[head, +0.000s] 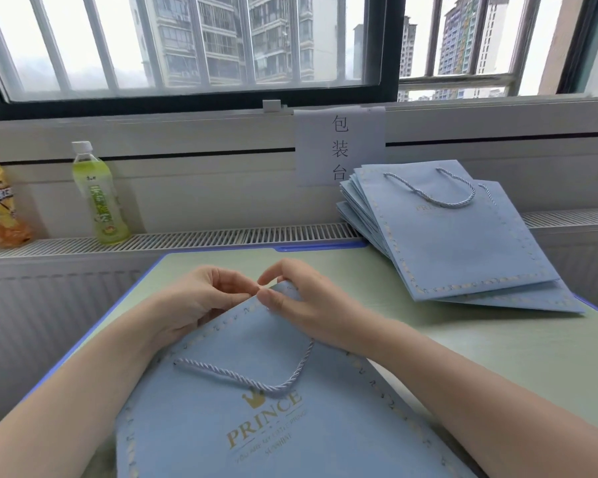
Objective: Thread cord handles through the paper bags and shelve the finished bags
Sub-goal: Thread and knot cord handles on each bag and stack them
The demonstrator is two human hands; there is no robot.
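Note:
A light blue paper bag [256,426] printed PRINCE lies flat on the green table [497,346] in front of me, its top edge pointing away. A twisted pale blue cord handle [256,379] loops across its front face. My left hand [194,301] and my right hand [304,301] meet at the bag's top edge. My right thumb and fingers pinch that edge. My left fingers are curled and pinch something small at the same spot; what it is stays hidden. A stack of blue bags [456,243] with cord handles lies at the back right.
Two drink bottles, a green one [97,194] and a yellow one [0,205], stand on the radiator ledge at the back left. A white paper sign [339,146] hangs under the window. The table's blue rim [321,248] runs along the far side.

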